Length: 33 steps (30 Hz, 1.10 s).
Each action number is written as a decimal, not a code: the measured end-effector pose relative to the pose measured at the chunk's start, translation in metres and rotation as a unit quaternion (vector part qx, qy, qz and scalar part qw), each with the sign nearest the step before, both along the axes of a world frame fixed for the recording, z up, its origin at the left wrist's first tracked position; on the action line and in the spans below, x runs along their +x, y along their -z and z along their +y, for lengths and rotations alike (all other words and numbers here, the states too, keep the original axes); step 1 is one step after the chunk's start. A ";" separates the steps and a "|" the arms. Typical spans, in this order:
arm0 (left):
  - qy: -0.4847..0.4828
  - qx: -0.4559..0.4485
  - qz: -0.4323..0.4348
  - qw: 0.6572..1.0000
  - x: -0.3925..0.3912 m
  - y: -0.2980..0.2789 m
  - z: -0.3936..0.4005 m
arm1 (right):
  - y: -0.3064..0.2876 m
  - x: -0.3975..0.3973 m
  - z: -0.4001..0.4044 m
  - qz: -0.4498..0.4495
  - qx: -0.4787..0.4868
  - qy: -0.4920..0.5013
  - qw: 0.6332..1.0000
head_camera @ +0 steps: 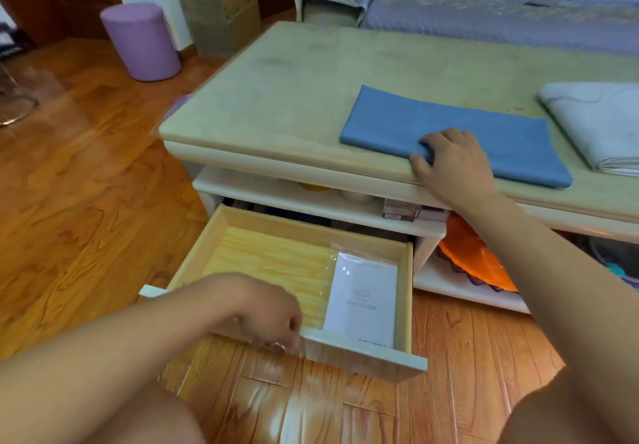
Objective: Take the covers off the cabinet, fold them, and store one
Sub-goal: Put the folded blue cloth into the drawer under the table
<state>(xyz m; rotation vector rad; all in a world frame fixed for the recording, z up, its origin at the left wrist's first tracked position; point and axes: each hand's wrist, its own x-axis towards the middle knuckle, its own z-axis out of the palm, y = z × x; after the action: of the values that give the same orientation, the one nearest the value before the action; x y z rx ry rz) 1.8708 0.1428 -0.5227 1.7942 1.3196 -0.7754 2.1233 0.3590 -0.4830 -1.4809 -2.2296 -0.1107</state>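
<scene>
Fingers of right hand (pixel 453 160) grip blue cover (pixel 460 132).

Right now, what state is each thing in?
Drawer: pulled open, a bagged white leaflet inside.
Blue cover: folded flat on the cabinet top.
Pale cover: folded, beside it.
Left hand: gripping the drawer front.
Right hand: pinching the blue cover's edge.

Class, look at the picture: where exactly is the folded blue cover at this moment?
In the head view, the folded blue cover lies on the cabinet top, right of centre, beside the folded pale cover. The right hand grips its near edge.
</scene>
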 end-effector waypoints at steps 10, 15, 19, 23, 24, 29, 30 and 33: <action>-0.480 0.432 -0.203 0.736 0.028 -0.098 0.172 | -0.029 0.066 0.006 0.050 -0.018 0.110 0.993; -0.453 0.379 -0.115 0.799 0.057 -0.105 0.214 | -0.046 0.116 0.028 0.005 -0.204 0.324 0.924; -0.499 0.355 -0.155 0.775 0.057 -0.110 0.241 | -0.055 0.118 0.043 -0.020 -0.269 0.315 0.910; -0.543 0.300 -0.217 0.754 0.054 -0.110 0.253 | -0.058 0.124 0.046 -0.033 -0.280 0.306 0.909; -0.542 0.291 -0.221 0.757 0.055 -0.108 0.255 | -0.057 0.128 0.047 -0.012 -0.273 0.315 0.909; -0.526 0.318 -0.223 0.756 0.061 -0.087 0.258 | -0.040 0.160 0.053 -0.075 -0.066 0.358 0.928; -0.529 0.322 -0.225 0.752 0.061 -0.084 0.259 | -0.040 0.168 0.055 -0.095 -0.068 0.367 0.923; -0.532 0.324 -0.235 0.746 0.060 -0.080 0.259 | -0.041 0.191 0.069 -0.084 -0.149 0.399 0.901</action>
<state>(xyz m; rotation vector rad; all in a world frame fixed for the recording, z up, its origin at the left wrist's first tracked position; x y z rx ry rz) 1.9311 0.4020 -0.4429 1.1568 1.9999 0.8048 2.3141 0.4281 -0.4421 -2.5659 -1.6544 -0.1584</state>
